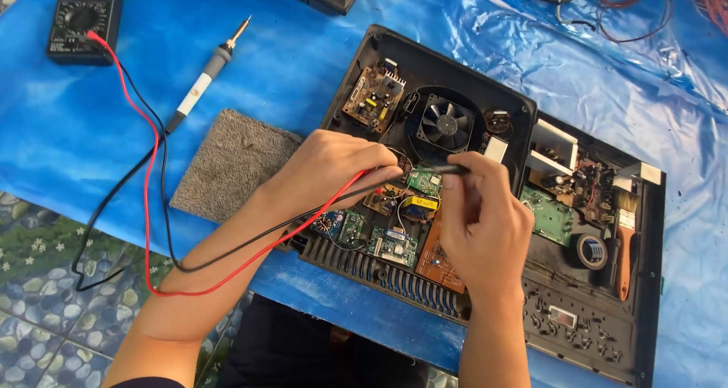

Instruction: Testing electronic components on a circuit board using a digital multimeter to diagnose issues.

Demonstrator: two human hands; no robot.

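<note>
An opened black appliance casing (394, 54) lies on a blue sheet, showing a fan (447, 122) and several circuit boards (394, 244). My left hand (330, 168) grips a red probe, its tip on the boards near the middle. My right hand (481, 213) pinches a black probe (444, 170) that points left onto the same boards. Red and black leads (152, 175) run from the probes across the sheet to a black multimeter (82, 20) at the far left.
A soldering iron (208, 73) lies above a grey cloth pad (231, 164). A second open casing (644, 282) on the right holds a brush (625, 236) and a tape roll (591, 250). Loose wires (629, 9) sit at the top right.
</note>
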